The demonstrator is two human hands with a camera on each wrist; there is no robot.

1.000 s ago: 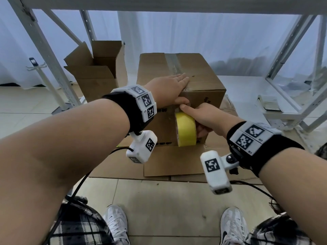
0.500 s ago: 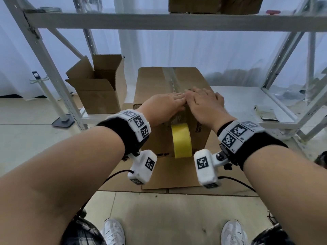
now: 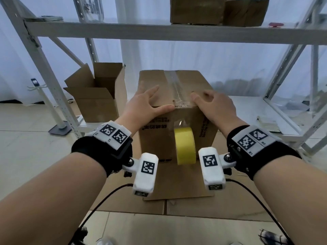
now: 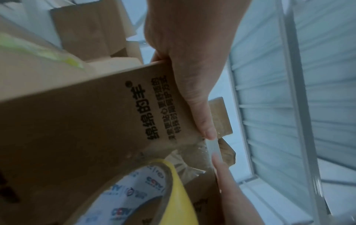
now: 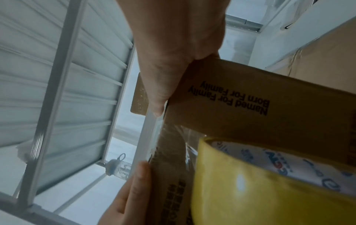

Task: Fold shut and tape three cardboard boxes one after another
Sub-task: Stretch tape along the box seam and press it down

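Box (image 3: 185, 82) w/ both hands atop

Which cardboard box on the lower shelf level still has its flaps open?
The smaller box on the left, beside the rack upright; its flaps stand up. The box under both hands is closed, with clear tape along its top seam.
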